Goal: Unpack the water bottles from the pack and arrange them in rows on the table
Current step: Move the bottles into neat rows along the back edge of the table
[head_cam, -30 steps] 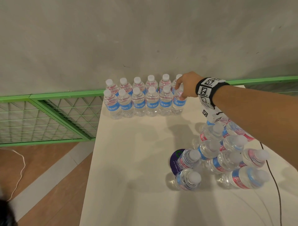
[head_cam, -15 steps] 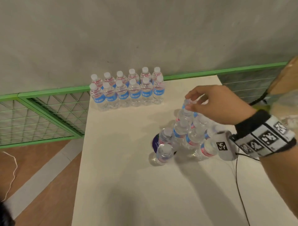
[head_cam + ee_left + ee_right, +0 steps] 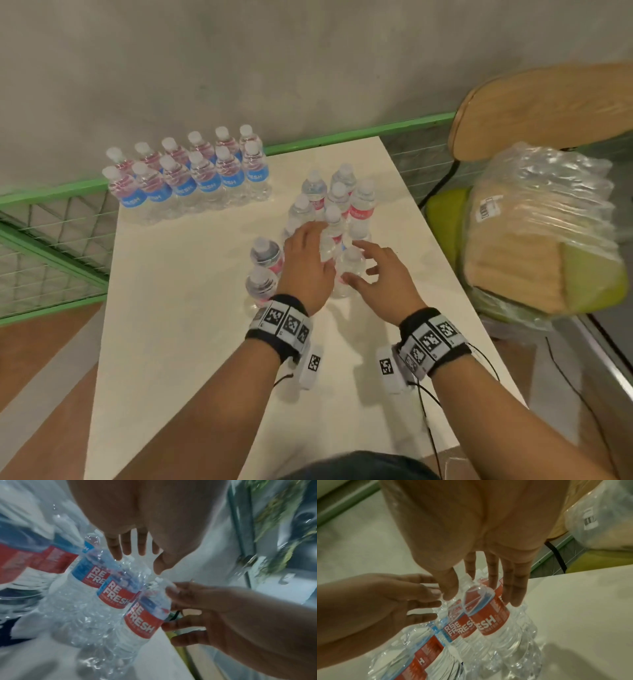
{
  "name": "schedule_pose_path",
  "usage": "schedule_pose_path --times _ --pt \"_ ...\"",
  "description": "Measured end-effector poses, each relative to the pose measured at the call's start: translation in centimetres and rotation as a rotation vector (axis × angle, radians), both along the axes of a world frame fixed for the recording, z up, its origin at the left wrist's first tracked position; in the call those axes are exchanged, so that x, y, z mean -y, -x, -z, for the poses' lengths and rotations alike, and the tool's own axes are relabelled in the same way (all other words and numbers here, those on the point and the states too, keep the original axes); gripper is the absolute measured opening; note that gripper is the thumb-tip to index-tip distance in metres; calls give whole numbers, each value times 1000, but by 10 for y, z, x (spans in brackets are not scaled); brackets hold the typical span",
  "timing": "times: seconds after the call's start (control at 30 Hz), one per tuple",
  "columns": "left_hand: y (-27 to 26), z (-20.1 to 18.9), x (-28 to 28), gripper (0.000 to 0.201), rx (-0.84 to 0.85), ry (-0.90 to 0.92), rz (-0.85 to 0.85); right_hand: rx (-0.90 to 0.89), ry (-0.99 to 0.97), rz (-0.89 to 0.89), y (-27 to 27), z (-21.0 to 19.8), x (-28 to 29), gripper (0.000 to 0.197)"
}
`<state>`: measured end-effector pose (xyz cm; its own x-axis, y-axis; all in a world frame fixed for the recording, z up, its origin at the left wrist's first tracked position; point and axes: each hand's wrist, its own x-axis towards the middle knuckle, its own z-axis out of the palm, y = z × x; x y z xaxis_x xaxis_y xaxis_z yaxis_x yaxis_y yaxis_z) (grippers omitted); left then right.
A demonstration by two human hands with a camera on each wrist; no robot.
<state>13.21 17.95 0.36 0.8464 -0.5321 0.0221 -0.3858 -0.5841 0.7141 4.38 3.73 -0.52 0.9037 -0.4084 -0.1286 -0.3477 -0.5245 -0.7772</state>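
Two finished rows of water bottles (image 3: 191, 178) stand at the far left of the white table (image 3: 191, 325). Several loose bottles (image 3: 337, 202) with red and blue labels cluster mid-table. My left hand (image 3: 317, 240) reaches in from the left, its straight spread fingers (image 3: 423, 601) touching a bottle (image 3: 330, 233). My right hand (image 3: 363, 263) straddles the nearest bottle (image 3: 486, 615): thumb on one side, straight fingers (image 3: 513, 588) on the other, neither closed round it. The left wrist view shows the right hand's fingertips (image 3: 173, 588) touching that bottle (image 3: 147, 616).
Two more bottles (image 3: 263, 270) stand left of my left hand. A chair (image 3: 534, 106) to the right holds a bundle in crumpled clear plastic (image 3: 548, 212). A green mesh railing (image 3: 51, 219) runs behind and left of the table. Cables (image 3: 428, 411) trail from my wrists.
My right hand left the far rows, where it stood a bottle at the front row's end, and came back to the loose cluster. My left hand has come into view beside it.
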Motion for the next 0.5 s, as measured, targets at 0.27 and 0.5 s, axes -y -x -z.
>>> schedule_pose_path --times 0.27,0.5 --pt "-10 16 11 39 -42 -113 -3 7 1 10 5 8 5 40" --pt "48 1 -43 38 -207 -144 131 -53 151 -126 53 5 0 28"
